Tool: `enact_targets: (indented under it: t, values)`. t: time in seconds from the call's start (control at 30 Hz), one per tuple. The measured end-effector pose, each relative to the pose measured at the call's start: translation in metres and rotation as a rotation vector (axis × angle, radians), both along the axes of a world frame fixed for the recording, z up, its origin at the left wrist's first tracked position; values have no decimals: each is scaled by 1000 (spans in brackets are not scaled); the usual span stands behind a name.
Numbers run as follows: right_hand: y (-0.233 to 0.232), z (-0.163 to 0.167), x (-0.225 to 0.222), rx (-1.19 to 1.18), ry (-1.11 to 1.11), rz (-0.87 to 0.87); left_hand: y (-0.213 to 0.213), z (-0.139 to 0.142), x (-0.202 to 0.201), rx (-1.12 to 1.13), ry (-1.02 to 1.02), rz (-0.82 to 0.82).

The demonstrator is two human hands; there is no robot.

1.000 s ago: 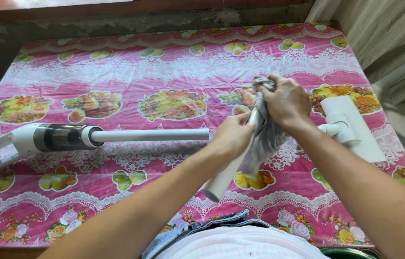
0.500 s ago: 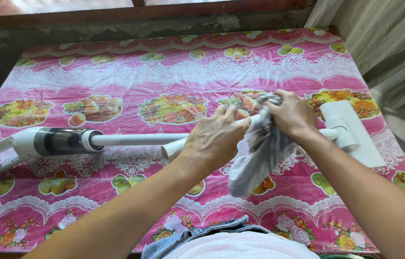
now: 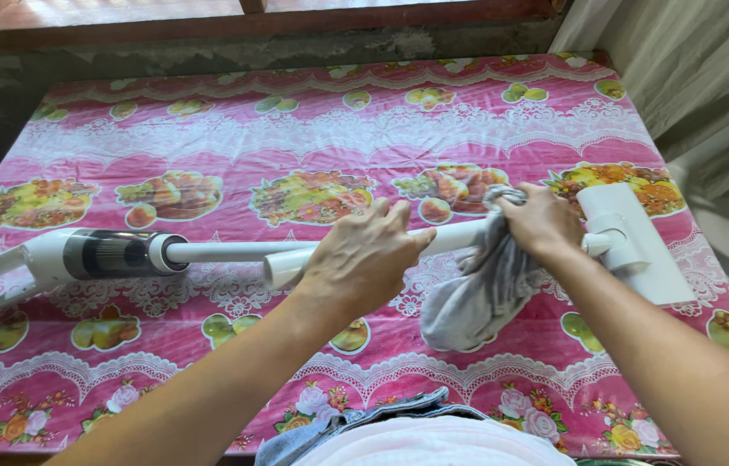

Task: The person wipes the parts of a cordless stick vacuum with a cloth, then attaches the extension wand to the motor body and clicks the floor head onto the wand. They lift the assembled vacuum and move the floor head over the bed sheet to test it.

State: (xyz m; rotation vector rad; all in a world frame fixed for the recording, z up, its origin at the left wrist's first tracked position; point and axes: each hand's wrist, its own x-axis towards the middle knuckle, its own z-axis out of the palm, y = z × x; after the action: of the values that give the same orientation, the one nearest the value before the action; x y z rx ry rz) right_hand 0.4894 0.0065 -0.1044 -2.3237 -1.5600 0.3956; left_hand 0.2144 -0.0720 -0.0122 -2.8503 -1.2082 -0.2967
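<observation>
White plastic wand tube [image 3: 459,237] lies across the middle of the tablecloth [image 3: 295,129], joined to the floor head [image 3: 636,242] near the right edge. Left hand [image 3: 364,259] curls around the tube's free end. Right hand [image 3: 541,220] clenches a grey cloth [image 3: 477,293] against the tube. Vacuum body [image 3: 80,256] rests near the left edge.

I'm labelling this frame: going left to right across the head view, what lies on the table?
Vacuum body → left hand on the white tube → grey cloth → right hand → floor head.
</observation>
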Motion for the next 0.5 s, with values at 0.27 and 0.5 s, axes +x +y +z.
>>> enact_targets:
  t: [0.27, 0.5]
  values:
    - [-17, -37, 36, -150, 1603, -264, 7, -39, -20, -1089, -1034, 483]
    - [-43, 14, -16, -93, 1817, -110, 25, -40, -9, -1689, -1413, 502]
